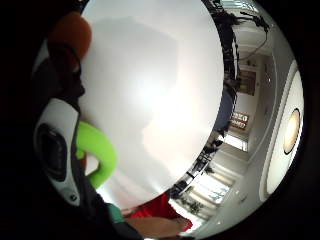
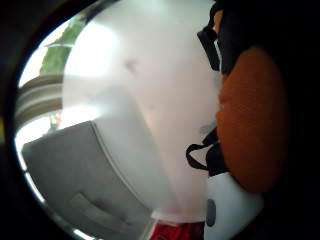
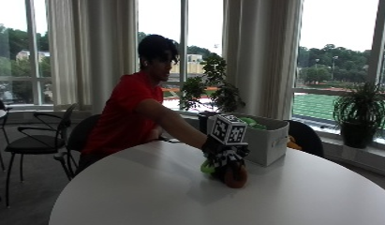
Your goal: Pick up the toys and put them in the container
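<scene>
A person in a red shirt reaches their right arm out across the round white table (image 3: 148,187), the black-gloved right hand (image 3: 224,157) lowered to the tabletop just in front of the grey fabric container (image 3: 270,140). Its fingers curl round a soft orange-brown toy (image 3: 235,177), which sits at the table surface. A bright green toy (image 3: 208,167) lies against the hand. I can read no writing anywhere.

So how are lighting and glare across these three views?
Outside view: bright windows backlight the person, the gloved right hand and toys look dim. Little finger side view: glare washes out the white table. Thumb side view: the orange toy is a close blur.
</scene>
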{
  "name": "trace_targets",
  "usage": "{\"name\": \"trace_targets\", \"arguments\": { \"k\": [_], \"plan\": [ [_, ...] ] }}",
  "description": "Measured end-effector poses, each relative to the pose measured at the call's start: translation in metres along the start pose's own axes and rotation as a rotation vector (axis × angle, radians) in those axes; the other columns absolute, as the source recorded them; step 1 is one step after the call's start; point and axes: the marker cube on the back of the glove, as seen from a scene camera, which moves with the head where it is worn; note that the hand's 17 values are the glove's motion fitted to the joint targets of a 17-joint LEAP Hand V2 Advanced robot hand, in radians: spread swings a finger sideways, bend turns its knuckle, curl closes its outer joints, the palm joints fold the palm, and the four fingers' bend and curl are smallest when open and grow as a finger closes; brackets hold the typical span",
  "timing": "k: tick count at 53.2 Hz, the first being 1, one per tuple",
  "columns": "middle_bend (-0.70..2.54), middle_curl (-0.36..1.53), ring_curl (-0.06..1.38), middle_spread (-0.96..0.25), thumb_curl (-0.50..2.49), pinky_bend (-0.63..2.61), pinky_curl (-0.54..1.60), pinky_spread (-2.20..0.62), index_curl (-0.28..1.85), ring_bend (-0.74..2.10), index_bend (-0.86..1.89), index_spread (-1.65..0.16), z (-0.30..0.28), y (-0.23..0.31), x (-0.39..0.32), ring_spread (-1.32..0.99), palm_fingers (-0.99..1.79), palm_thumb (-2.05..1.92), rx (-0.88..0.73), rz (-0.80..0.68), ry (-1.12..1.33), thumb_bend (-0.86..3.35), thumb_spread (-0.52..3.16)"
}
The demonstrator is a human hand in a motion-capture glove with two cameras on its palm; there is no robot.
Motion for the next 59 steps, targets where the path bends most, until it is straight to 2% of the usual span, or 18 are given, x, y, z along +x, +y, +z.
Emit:
{"name": "trace_targets", "arguments": {
  "k": [4,5,10,17,27,43,49,54,59],
  "plan": [
    [0.25,0.07,0.51,-0.04,0.58,1.39,0.33,-0.39,0.41,1.1,0.39,-0.41,0.0,0.018,0.006,-0.4,0.65,0.63,0.069,-0.038,-0.018,0.2,1.03],
    [0.33,0.1,0.5,-0.08,0.6,1.33,0.31,-0.39,0.44,1.1,0.44,-0.42,-0.001,0.023,0.007,-0.41,0.77,0.66,0.073,-0.046,-0.023,0.21,1.0],
    [0.39,0.13,0.49,-0.17,0.66,1.23,0.3,-0.39,0.49,1.06,0.5,-0.42,-0.011,0.05,0.012,-0.44,0.87,0.7,0.063,-0.071,-0.059,0.21,0.89],
    [0.41,0.17,0.49,-0.26,0.73,1.16,0.31,-0.4,0.57,1.03,0.54,-0.41,-0.059,0.079,0.02,-0.46,0.9,0.71,0.102,-0.067,-0.092,0.2,0.76],
    [0.4,0.2,0.49,-0.33,0.82,1.12,0.34,-0.41,0.66,1.01,0.53,-0.41,-0.131,0.113,0.016,-0.48,0.91,0.71,0.212,-0.089,-0.055,0.19,0.64],
    [0.28,0.22,0.51,-0.3,0.94,1.14,0.39,-0.42,0.76,1.04,0.37,-0.44,-0.219,0.164,-0.04,-0.5,0.82,0.7,0.268,-0.209,-0.123,0.17,0.54],
    [0.24,0.23,0.52,-0.28,0.97,1.13,0.39,-0.42,0.79,1.02,0.3,-0.47,-0.245,0.193,-0.085,-0.5,0.78,0.68,0.278,-0.321,-0.184,0.15,0.53],
    [0.2,0.24,0.52,-0.25,1.0,1.13,0.4,-0.42,0.82,1.01,0.25,-0.48,-0.256,0.203,-0.109,-0.5,0.75,0.68,0.283,-0.417,-0.187,0.15,0.53],
    [0.15,0.23,0.52,-0.22,1.03,1.15,0.41,-0.42,0.85,1.0,0.2,-0.5,-0.257,0.201,-0.11,-0.51,0.68,0.67,0.28,-0.433,-0.186,0.14,0.54]
  ]
}}
